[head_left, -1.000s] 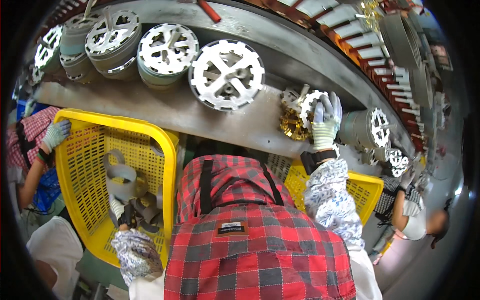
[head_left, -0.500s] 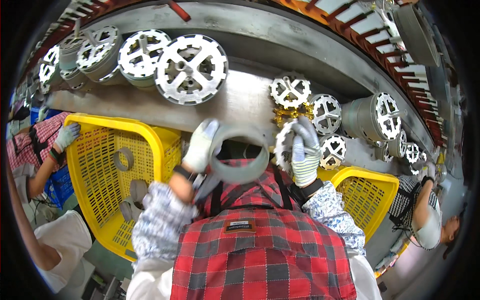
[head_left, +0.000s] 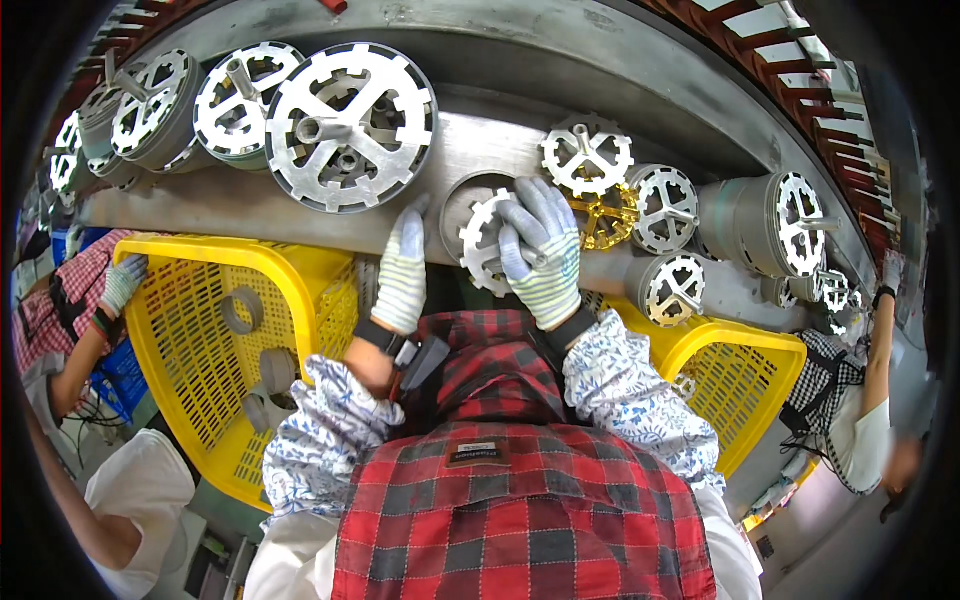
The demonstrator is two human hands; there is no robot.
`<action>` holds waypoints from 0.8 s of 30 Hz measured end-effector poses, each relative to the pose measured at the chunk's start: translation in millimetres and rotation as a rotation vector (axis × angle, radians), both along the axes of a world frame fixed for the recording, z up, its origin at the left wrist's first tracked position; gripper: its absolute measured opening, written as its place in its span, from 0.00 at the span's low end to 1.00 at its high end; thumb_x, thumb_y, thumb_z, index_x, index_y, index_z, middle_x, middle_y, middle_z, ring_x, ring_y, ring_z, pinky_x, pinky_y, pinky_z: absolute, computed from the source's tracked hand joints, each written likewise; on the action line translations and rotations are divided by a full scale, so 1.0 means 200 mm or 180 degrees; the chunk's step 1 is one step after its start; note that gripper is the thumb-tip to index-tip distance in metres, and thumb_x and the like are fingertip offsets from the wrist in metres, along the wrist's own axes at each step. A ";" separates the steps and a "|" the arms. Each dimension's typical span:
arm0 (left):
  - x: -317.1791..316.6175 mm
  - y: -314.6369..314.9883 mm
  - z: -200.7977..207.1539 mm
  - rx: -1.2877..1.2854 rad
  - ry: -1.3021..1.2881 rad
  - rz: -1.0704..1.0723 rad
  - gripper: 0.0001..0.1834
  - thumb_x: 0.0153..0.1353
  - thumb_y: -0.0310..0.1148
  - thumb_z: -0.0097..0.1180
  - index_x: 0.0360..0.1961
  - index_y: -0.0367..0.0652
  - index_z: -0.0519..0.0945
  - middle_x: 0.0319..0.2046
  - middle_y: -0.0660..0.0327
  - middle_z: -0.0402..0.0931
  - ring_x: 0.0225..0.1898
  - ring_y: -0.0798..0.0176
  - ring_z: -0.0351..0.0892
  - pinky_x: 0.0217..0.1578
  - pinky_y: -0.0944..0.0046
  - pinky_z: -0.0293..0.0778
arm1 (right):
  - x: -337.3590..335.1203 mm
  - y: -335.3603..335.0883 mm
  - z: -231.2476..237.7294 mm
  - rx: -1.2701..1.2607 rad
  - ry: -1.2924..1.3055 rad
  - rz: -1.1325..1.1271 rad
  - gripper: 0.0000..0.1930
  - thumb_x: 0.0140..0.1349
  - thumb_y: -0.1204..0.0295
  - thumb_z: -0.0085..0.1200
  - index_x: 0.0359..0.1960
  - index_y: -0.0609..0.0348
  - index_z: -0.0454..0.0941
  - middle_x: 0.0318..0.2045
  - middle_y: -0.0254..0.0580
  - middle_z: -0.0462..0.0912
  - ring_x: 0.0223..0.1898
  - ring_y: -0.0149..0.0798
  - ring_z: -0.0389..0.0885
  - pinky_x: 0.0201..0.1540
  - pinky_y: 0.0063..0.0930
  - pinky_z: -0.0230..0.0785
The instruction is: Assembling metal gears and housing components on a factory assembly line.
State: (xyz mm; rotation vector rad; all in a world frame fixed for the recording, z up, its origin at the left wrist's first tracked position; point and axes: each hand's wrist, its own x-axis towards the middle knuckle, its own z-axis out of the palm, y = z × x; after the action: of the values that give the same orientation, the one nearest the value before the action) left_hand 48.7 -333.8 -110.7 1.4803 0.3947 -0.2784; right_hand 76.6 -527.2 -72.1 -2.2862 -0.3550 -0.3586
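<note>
A grey metal ring (head_left: 447, 212) rests on the metal bench in front of me. My right hand (head_left: 542, 250) grips a silver notched disc (head_left: 478, 238) by its short rod handle. The disc is tilted over the ring's near side and overlaps its opening; whether they touch is hidden. To the left of the ring, my left hand (head_left: 402, 275) holds nothing, its gloved fingers stretched out toward the bench. Just right of my right hand stand a gold notched wheel (head_left: 608, 215) and a silver notched disc with a rod (head_left: 587, 155).
Large drums topped with notched discs (head_left: 350, 130) line the bench at left. More drums (head_left: 740, 225) stand at right. Yellow baskets flank me; the left basket (head_left: 215, 245) holds several grey rings, the right basket (head_left: 740, 340) some silver parts. Co-workers' arms (head_left: 75, 365) show at both sides.
The grey ring has gone from near my chest to the bench, and my left hand has let go of it. My right hand has brought the notched disc left, over the ring.
</note>
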 end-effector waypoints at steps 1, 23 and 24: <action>-0.03 0.00 0.03 -0.0001 -0.0046 -0.0038 0.34 0.71 0.53 0.33 0.63 0.32 0.61 0.61 0.49 0.62 0.63 0.58 0.60 0.64 0.60 0.54 | 0.02 0.02 -0.01 0.0003 0.0007 0.0026 0.13 0.49 0.71 0.53 0.38 0.58 0.77 0.47 0.54 0.77 0.51 0.58 0.73 0.56 0.49 0.61; -0.10 -0.10 -0.01 0.0417 -0.0028 -0.0248 0.28 0.69 0.38 0.42 0.65 0.35 0.58 0.63 0.46 0.61 0.64 0.54 0.60 0.63 0.63 0.55 | 0.09 0.13 -0.07 -0.0577 0.0150 0.0094 0.13 0.48 0.73 0.54 0.37 0.59 0.77 0.44 0.51 0.78 0.49 0.56 0.74 0.52 0.50 0.64; -0.09 -0.11 0.00 0.0430 0.0019 -0.0189 0.28 0.69 0.38 0.42 0.65 0.35 0.59 0.62 0.47 0.62 0.64 0.54 0.61 0.62 0.63 0.56 | 0.09 0.13 -0.08 -0.0598 0.0112 0.0101 0.13 0.48 0.73 0.54 0.37 0.59 0.77 0.44 0.51 0.78 0.49 0.56 0.74 0.52 0.50 0.64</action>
State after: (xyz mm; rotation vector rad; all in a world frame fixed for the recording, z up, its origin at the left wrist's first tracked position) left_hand 30.0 -355.5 -111.6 1.6258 0.3807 -0.3084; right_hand 94.2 -501.0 -87.6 -2.4637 -0.4222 -0.2786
